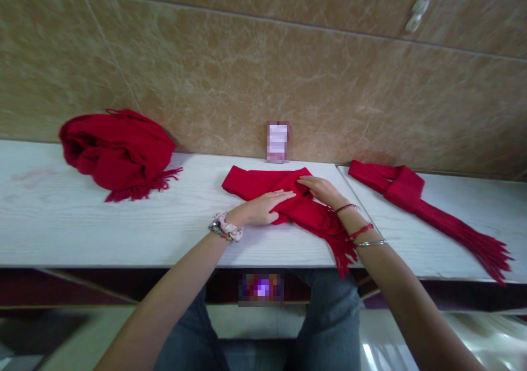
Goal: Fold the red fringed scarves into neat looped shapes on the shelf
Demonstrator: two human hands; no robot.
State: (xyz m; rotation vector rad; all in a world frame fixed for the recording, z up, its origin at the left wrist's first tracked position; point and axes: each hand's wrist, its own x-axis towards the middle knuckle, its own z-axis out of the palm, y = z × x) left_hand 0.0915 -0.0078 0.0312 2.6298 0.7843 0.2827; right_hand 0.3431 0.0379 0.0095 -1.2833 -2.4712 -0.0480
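A red fringed scarf (247,181) lies partly folded on the white wood-grain table (197,239), its fringe hanging toward the front edge on the right. My left hand (263,206) rests flat on the middle of the cloth, fingers stretched out to the right. Against the scarf's upper right part lies my right hand (321,189), its fingers extended to the left over the fabric. Both hands touch the cloth without gripping it. The scarf's ends under my hands are partly hidden.
A bunched red scarf (119,154) sits at the left by the marble-patterned wall (214,80). To the right lies a looped red scarf (405,190) with its fringe near the front edge. A phone (278,141) leans on the wall. My knees are under the table.
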